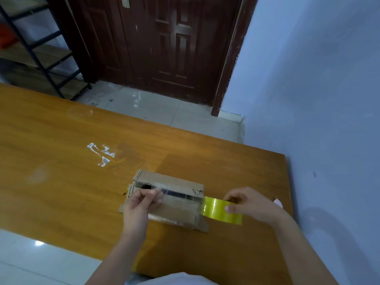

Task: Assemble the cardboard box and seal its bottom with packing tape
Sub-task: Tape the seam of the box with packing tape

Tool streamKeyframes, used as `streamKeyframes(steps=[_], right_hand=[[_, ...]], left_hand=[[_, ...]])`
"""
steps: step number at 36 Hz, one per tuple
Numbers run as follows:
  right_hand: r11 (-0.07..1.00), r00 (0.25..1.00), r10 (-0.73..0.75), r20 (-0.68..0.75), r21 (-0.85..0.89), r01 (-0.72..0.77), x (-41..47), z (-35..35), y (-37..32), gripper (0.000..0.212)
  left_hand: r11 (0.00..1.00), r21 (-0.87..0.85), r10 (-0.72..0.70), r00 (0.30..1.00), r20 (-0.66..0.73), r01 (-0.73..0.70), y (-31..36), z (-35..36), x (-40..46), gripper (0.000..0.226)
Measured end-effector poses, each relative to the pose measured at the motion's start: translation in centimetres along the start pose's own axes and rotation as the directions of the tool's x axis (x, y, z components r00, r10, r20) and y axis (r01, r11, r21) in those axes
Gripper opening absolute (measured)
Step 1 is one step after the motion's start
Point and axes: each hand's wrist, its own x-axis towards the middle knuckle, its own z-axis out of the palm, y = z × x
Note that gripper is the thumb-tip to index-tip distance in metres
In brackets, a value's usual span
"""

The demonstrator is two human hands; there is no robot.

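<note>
Your left hand lay on the cardboard box, fingers curled, its grip pinching the end of the clear tape strip. Your right hand held the yellow tape roll just off the box's right end, thumb and fingers clamped round it. The box lay on the table, near its right edge, long axis running left to right, tape stretched along its seam. Beyond stood a dark door.

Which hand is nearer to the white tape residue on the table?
Left. The left hand rests on the cardboard box, just below and to the right of the white tape residue. The right hand holds the tape roll past the box's right end, farther away.
</note>
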Motion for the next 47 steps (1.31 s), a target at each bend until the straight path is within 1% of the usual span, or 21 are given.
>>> streamKeyframes(steps=[2, 5, 7, 9, 11, 13, 15, 18, 19, 22, 24, 25, 30, 35, 39, 41, 44, 47], right_hand=[[0.999, 1.000, -0.021, 0.001, 0.045, 0.021, 0.2, -0.1, 0.0, 0.022], [0.992, 0.998, -0.061, -0.013, 0.106, 0.062, 0.7, 0.2, -0.1, 0.018], [0.990, 0.996, -0.080, -0.032, 0.117, 0.083, 1.1, 0.6, -0.1, 0.021], [0.988, 0.994, -0.083, -0.074, 0.124, 0.092, 1.5, 1.1, -0.2, 0.025], [0.989, 0.989, -0.064, -0.136, 0.120, 0.081, 1.8, 1.5, -0.4, 0.028], [0.996, 0.978, -0.056, -0.200, 0.054, 0.069, 2.1, 1.7, -0.7, 0.032], [0.996, 0.971, -0.059, -0.232, -0.072, 0.043, 2.4, 2.1, -0.8, 0.034], [0.978, 0.971, -0.037, -0.237, -0.208, -0.013, 2.8, 2.4, -1.4, 0.038], [0.966, 0.972, -0.032, -0.234, -0.257, -0.030, 3.0, 2.4, -1.6, 0.038], [0.909, 0.977, 0.006, -0.211, -0.407, -0.093, 3.6, 2.5, -2.8, 0.027], [0.870, 0.981, 0.042, -0.191, -0.476, -0.130, 3.9, 2.5, -3.7, 0.042], [0.853, 0.981, 0.055, -0.186, -0.502, -0.143, 4.2, 2.5, -4.0, 0.045], [0.766, 0.975, 0.129, -0.183, -0.606, -0.215, 4.9, 2.4, -4.9, 0.045], [0.741, 0.949, 0.224, -0.220, -0.594, -0.313, 4.5, 2.0, -3.8, 0.046], [0.703, 0.933, 0.303, -0.194, -0.615, -0.356, 4.5, 2.2, -3.5, 0.040], [0.685, 0.927, 0.325, -0.189, -0.629, -0.368, 4.5, 2.4, -3.2, 0.041], [0.715, 0.936, 0.295, -0.190, -0.607, -0.348, 4.3, 2.3, -3.1, 0.043], [0.808, 0.959, 0.203, -0.198, -0.519, -0.278, 4.0, 2.2, -2.6, 0.048]], left_hand=[[1.000, -0.003, 0.018, 0.999, 0.036, -0.018, 0.3, -0.2, 0.4, 0.005], [0.998, -0.027, 0.055, 0.995, 0.079, -0.053, 0.6, -0.4, 1.0, 0.009], [0.995, -0.037, 0.095, 0.990, 0.106, -0.091, 0.7, -0.4, 1.3, 0.012], [0.993, -0.040, 0.116, 0.984, 0.136, -0.111, 0.8, -0.5, 1.6, 0.012], [0.995, -0.031, 0.101, 0.985, 0.139, -0.097, 0.5, -0.6, 1.9, 0.012], [0.998, 0.000, 0.059, 0.992, 0.115, -0.059, 0.0, -0.8, 2.2, 0.019], [0.999, 0.039, 0.020, 0.995, 0.095, -0.024, -0.7, -1.0, 2.6, 0.025], [0.996, 0.090, -0.019, 0.998, 0.061, 0.014, -1.2, -1.1, 3.0, 0.020], [0.995, 0.093, -0.031, 0.998, 0.050, 0.026, -1.2, -1.0, 3.1, 0.017], [0.996, 0.074, -0.044, 0.999, 0.022, 0.042, -1.3, -0.5, 3.5, 0.014], [0.996, 0.073, -0.048, 0.999, 0.006, 0.047, -1.2, 0.0, 3.5, 0.014], [0.996, 0.069, -0.050, 0.999, -0.001, 0.050, -1.1, 0.1, 3.5, 0.014], [0.996, 0.057, -0.061, 0.997, -0.045, 0.063, -1.0, 0.0, 3.7, 0.016], [0.994, 0.076, -0.077, 0.996, -0.046, 0.080, -1.1, 0.1, 4.0, 0.015], [0.995, 0.063, -0.076, 0.995, -0.067, 0.080, -1.0, 0.3, 3.9, 0.013], [0.995, 0.059, -0.073, 0.995, -0.061, 0.077, -0.9, 0.4, 3.8, 0.009], [0.996, 0.042, -0.082, 0.994, -0.068, 0.084, -0.9, 0.2, 3.8, 0.008], [0.992, -0.047, -0.123, 0.990, -0.073, 0.120, -0.6, 0.0, 3.9, 0.015]])
